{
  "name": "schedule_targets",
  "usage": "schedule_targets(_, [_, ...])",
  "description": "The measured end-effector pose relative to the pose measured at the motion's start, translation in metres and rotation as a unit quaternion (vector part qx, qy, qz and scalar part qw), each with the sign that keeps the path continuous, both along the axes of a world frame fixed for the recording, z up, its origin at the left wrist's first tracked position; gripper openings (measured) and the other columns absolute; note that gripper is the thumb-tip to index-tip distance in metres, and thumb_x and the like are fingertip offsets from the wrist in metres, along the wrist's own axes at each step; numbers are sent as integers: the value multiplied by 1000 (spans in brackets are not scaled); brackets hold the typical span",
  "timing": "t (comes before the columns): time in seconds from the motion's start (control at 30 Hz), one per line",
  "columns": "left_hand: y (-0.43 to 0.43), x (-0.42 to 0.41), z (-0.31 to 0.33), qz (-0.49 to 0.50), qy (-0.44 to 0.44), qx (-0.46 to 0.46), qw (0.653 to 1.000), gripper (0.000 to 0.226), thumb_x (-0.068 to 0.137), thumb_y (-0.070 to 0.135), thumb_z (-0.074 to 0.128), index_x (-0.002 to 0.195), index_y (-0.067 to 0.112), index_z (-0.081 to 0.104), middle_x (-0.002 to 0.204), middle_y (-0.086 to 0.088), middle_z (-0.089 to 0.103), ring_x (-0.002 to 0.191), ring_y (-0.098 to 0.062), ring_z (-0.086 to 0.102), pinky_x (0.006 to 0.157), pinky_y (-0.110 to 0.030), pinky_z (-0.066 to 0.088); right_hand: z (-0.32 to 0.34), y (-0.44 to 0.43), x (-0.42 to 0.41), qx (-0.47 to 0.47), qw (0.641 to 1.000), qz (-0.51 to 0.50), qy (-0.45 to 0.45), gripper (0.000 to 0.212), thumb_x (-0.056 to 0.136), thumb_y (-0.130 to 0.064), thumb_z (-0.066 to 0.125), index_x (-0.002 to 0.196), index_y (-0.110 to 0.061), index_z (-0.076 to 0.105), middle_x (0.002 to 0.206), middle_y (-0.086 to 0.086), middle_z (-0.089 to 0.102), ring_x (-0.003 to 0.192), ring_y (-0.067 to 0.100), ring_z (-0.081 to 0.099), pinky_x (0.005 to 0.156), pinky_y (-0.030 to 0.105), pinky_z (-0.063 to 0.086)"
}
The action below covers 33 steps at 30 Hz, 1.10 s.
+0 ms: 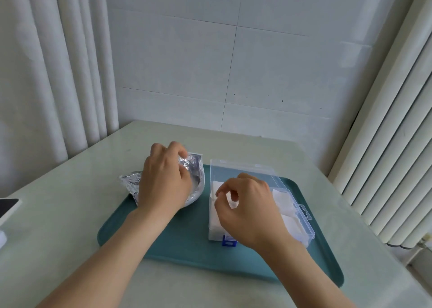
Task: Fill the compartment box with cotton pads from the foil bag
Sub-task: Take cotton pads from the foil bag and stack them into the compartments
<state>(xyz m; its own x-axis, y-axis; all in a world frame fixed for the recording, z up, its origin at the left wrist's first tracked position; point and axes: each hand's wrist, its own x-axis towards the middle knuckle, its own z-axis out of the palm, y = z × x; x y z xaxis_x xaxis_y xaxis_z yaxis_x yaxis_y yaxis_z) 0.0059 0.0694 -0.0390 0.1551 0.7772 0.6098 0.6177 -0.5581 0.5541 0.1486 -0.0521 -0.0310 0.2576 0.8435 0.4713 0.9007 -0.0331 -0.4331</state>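
A crinkled silver foil bag (196, 174) lies on the left part of a teal tray (177, 235). My left hand (163, 179) lies on top of the bag with its fingers curled round the bag's far edge. To the right stands a clear plastic compartment box (301, 216) with its lid open away from me and a blue latch (228, 241) at its near side. White cotton pads (284, 202) lie in its compartments. My right hand (247, 207) hovers over the box's left side, thumb and forefinger pinching a white cotton pad (231, 201).
The tray sits on a pale green table (77, 176) against a white tiled wall. A dark-screened device (7, 208) lies at the table's left edge. Curtains hang at the left, and a ribbed white radiator (397, 144) stands at the right.
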Motion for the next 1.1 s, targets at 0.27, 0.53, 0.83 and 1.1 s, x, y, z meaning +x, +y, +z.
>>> schedule_targets(0.27, [11,-12,5,3,84,-78,993,36,95,31,72,131,28,67,119,0,53,116,-27,56,86,-45,55,-8,12,-4,50,998,26,14,22,90,-14,68,101,-29,78,91,-20,65,83,-2,55,75,2,36])
schedule_targets(0.53, [14,-15,11,-3,47,-12,999,7,105,29,64,109,28,70,100,6,75,84,-18,54,62,-32,38,6,49,-15,44,995,74,48,62,89,-22,74,141,-37,44,135,-13,48,106,8,56,87,25,44])
schedule_targets(0.83, [20,-22,13,-93,47,-15,994,12,108,36,54,114,25,57,96,6,69,81,-24,56,62,-37,40,5,81,-6,60,995,51,61,54,83,11,47,125,-20,63,95,6,75,81,22,61,73,30,49])
schedule_targets(1.1, [25,-30,13,-162,74,-78,981,59,90,67,68,140,37,57,126,11,69,112,-18,66,93,-42,55,8,91,-3,97,987,50,116,45,88,11,36,118,-18,52,76,-1,56,70,18,52,59,27,35])
